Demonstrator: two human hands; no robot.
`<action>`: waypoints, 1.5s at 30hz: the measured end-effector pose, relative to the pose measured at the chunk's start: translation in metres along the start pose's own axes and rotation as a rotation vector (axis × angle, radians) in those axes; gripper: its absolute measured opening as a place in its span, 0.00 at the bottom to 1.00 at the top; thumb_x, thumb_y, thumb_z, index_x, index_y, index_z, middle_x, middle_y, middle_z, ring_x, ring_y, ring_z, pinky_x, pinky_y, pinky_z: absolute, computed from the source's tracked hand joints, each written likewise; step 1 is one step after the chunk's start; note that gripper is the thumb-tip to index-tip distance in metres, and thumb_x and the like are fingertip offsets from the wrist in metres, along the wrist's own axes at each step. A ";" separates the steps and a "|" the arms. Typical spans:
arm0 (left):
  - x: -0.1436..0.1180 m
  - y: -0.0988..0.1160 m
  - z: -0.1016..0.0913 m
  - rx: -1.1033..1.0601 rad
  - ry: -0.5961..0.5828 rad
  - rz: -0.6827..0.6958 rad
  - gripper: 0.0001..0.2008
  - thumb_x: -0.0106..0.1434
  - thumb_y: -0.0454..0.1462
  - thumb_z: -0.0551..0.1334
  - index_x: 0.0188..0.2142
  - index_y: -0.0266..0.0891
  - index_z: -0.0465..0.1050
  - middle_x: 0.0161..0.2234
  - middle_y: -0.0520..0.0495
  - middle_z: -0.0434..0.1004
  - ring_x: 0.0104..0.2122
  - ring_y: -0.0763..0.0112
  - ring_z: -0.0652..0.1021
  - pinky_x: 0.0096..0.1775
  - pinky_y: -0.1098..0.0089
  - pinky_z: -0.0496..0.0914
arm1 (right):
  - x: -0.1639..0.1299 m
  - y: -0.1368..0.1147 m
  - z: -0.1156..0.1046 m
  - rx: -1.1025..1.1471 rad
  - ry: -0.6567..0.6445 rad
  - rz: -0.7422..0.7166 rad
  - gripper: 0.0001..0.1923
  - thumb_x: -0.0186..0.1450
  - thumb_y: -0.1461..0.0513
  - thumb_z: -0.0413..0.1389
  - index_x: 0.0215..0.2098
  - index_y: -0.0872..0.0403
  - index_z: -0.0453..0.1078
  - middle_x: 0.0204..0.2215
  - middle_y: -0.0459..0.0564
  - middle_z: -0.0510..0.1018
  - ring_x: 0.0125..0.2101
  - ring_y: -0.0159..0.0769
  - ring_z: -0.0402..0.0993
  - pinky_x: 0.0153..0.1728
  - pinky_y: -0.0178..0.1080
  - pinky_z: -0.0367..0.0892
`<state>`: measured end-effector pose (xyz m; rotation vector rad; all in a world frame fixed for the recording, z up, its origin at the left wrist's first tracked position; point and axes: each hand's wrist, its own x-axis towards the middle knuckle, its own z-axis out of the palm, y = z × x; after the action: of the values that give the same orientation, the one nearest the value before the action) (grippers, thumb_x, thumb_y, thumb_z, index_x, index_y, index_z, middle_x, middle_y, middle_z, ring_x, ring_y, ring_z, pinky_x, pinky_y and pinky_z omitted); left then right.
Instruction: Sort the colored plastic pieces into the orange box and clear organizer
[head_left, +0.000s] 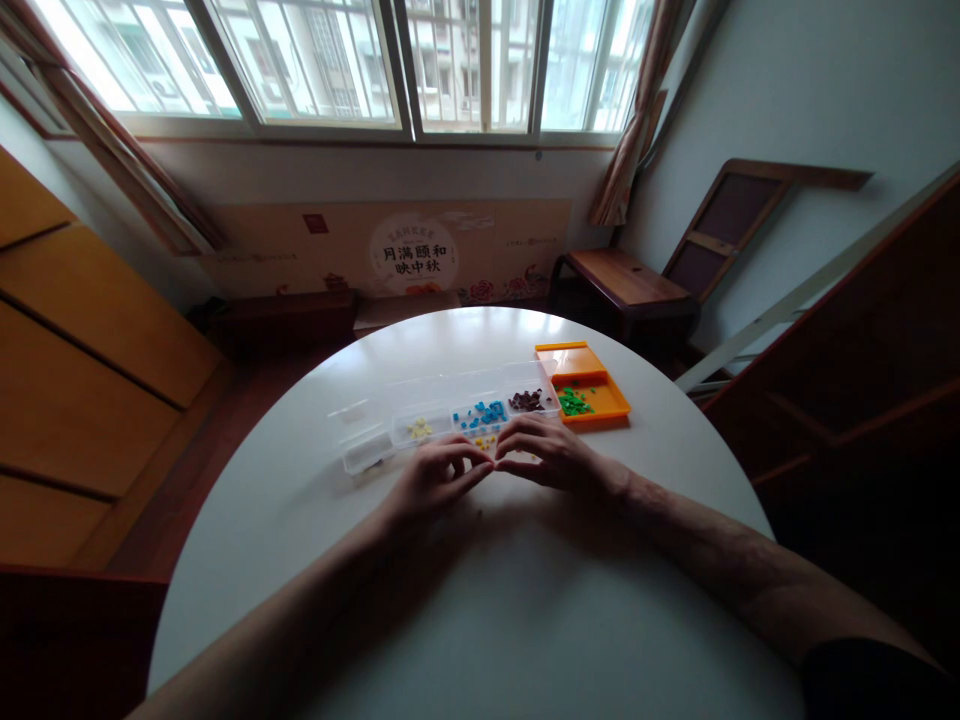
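My left hand (442,472) and my right hand (546,452) meet fingertip to fingertip over the table, each in a pinch. Whatever sits between the fingertips is too small to make out. Just beyond them lies a clear compartment box (367,455) with its lid raised. Its compartments hold pale yellow pieces (420,428), blue pieces (486,413) and dark brown pieces (527,400). A few yellow pieces (486,442) show close behind my fingers, partly covered by them. Right of the box, an orange tray (621,408) holds green pieces (576,402).
The round white table (480,620) spreads under both forearms. Past its far edge stand a wooden chair (630,278) and a printed cardboard panel (337,235) under the window (322,60). A wooden cabinet (82,390) is at the left.
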<state>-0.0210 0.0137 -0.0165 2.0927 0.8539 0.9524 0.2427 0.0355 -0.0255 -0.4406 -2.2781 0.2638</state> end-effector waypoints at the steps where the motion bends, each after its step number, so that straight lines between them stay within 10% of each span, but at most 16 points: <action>1: 0.000 0.000 0.000 -0.001 -0.013 0.001 0.09 0.75 0.42 0.69 0.42 0.40 0.87 0.36 0.47 0.82 0.29 0.75 0.73 0.31 0.73 0.67 | 0.000 0.000 0.000 0.004 0.000 0.005 0.05 0.77 0.60 0.64 0.50 0.51 0.76 0.46 0.53 0.84 0.47 0.40 0.82 0.50 0.44 0.79; 10: 0.002 0.006 -0.007 0.047 -0.063 0.078 0.09 0.76 0.41 0.67 0.40 0.39 0.83 0.36 0.46 0.80 0.31 0.73 0.77 0.33 0.73 0.72 | 0.000 0.000 -0.002 -0.046 -0.021 0.012 0.10 0.76 0.55 0.65 0.50 0.50 0.74 0.46 0.53 0.84 0.47 0.42 0.82 0.50 0.46 0.79; 19: -0.001 -0.006 -0.062 0.777 0.255 0.103 0.08 0.74 0.40 0.67 0.38 0.44 0.84 0.36 0.51 0.83 0.27 0.72 0.73 0.37 0.67 0.69 | -0.001 -0.003 -0.004 -0.055 -0.127 0.026 0.05 0.77 0.61 0.60 0.50 0.50 0.74 0.48 0.53 0.84 0.47 0.41 0.81 0.50 0.45 0.78; 26: -0.002 -0.010 -0.073 0.858 0.322 0.044 0.08 0.74 0.41 0.66 0.40 0.44 0.85 0.38 0.51 0.85 0.26 0.71 0.74 0.36 0.66 0.69 | -0.003 0.000 -0.005 -0.057 -0.149 0.026 0.04 0.77 0.63 0.59 0.50 0.51 0.75 0.48 0.53 0.84 0.47 0.40 0.81 0.51 0.45 0.77; 45: -0.004 -0.021 -0.048 0.714 -0.110 0.292 0.10 0.77 0.38 0.63 0.40 0.45 0.83 0.41 0.49 0.86 0.35 0.70 0.82 0.42 0.67 0.73 | 0.000 0.000 -0.007 -0.085 -0.176 0.038 0.05 0.77 0.66 0.58 0.46 0.51 0.75 0.47 0.52 0.84 0.46 0.40 0.80 0.53 0.45 0.75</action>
<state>-0.0678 0.0371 -0.0095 2.9143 0.9372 0.7201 0.2480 0.0357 -0.0209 -0.5228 -2.4620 0.2331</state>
